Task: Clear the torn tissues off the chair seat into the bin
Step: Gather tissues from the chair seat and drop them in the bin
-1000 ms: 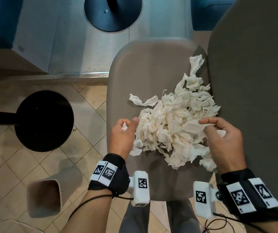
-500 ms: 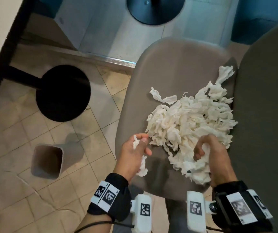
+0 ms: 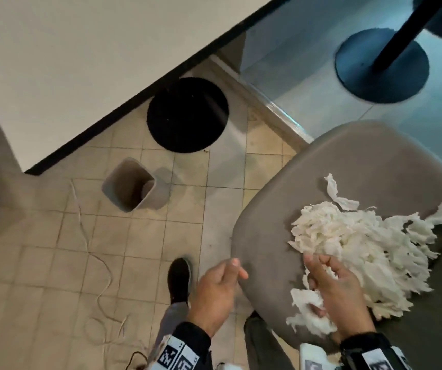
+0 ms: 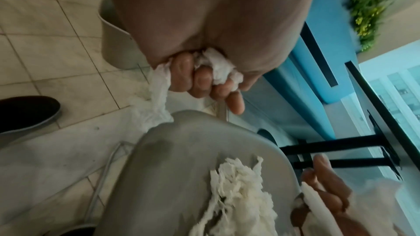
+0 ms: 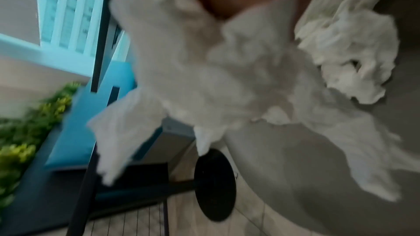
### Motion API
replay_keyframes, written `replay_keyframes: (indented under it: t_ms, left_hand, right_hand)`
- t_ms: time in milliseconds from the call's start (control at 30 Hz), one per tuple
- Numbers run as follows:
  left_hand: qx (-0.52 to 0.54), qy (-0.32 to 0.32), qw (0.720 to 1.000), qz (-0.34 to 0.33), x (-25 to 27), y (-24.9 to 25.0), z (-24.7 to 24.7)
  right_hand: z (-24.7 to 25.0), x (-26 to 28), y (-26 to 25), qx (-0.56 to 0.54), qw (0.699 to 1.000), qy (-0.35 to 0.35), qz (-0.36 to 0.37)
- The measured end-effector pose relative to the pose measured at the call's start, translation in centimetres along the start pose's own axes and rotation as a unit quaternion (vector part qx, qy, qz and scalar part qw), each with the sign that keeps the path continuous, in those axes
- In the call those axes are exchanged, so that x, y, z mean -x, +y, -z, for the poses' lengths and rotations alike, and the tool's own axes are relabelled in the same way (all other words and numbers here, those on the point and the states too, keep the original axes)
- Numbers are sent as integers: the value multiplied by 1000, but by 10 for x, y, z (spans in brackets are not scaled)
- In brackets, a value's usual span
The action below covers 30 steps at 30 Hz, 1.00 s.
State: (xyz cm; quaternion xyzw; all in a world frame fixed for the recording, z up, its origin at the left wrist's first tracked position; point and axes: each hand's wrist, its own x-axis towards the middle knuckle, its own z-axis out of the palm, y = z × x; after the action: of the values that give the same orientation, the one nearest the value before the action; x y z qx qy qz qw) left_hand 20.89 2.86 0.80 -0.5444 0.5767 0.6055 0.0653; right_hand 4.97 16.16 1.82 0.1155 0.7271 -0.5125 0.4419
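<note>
Now the left hand (image 3: pixel 215 295) hangs just off the seat's (image 3: pixel 348 177) left edge, over the floor, its fingers (image 4: pixel 200 82) curled round a wad of tissue (image 4: pixel 218 65). At the seat's near edge the right hand (image 3: pixel 340 292) grips a clump (image 3: pixel 308 311) of torn pieces. Most of the tissues (image 3: pixel 361 241) lie heaped on the right half of the seat. Well apart on the tiles stands the bin (image 3: pixel 131 184), mouth open.
</note>
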Motion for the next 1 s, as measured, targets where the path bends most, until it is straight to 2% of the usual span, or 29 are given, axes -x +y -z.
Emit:
replay_keyframes:
  t_ms: [133, 233, 400, 567, 667, 733, 833, 1000]
  left_hand:
    - [-6, 46, 999, -27, -1, -39, 56]
    - [64, 78, 995, 1, -6, -70, 109]
    - [139, 132, 981, 25, -26, -124, 207]
    - [210, 79, 971, 80, -63, -164, 314]
    - [173, 52, 981, 70, -103, -182, 365]
    - [132, 49, 988, 61, -134, -191, 388]
    - [100, 81, 991, 40, -181, -198, 407]
    - [92, 124, 988, -5, -259, -198, 412]
  right_hand:
    - [-77, 7, -4, 109, 993, -27, 26]
    - [-145, 12, 2, 154, 985, -53, 56]
    - [-260, 2, 36, 257, 963, -60, 60]
    - [-382, -9, 52, 315, 942, -112, -8]
    - [-454, -30, 53, 328, 934, -131, -52]
    - [-490, -52, 58, 364, 920, -136, -49]
    - [-530, -87, 62, 395, 903, -168, -33]
    - [-578, -149, 63, 433, 884, -169, 47]
